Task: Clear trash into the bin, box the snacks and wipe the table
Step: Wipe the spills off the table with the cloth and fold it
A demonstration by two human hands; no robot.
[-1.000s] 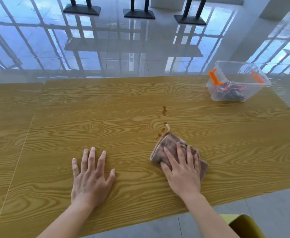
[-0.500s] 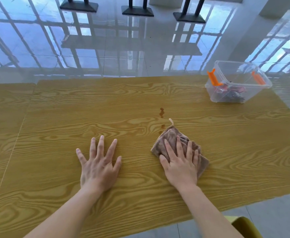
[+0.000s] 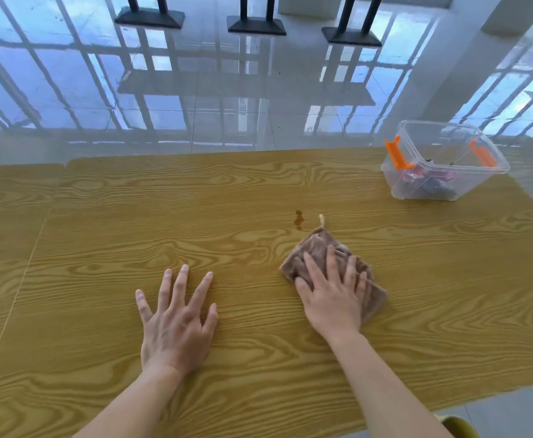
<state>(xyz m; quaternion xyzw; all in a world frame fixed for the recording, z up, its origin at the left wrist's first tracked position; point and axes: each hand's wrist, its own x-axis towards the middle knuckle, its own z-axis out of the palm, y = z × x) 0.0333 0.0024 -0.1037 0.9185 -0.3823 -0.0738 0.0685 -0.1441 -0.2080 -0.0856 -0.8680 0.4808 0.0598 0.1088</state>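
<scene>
On the table [image 3: 100, 311], my right hand [image 3: 331, 298] presses flat on the cloth [image 3: 317, 248], now pushed forward beside the remaining brown spots [image 3: 298, 218], my left hand [image 3: 176, 324] splayed empty; lower drips gone, snacks boxed [image 3: 442, 165].

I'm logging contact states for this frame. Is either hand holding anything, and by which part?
The right hand presses flat on the brown cloth, covering its near half. The left hand lies bare on the table.

No text, label, brand or number can be read anywhere; the wrappers inside the clear box [image 3: 442, 172] at the tabletop's far right corner are too blurred.
</scene>
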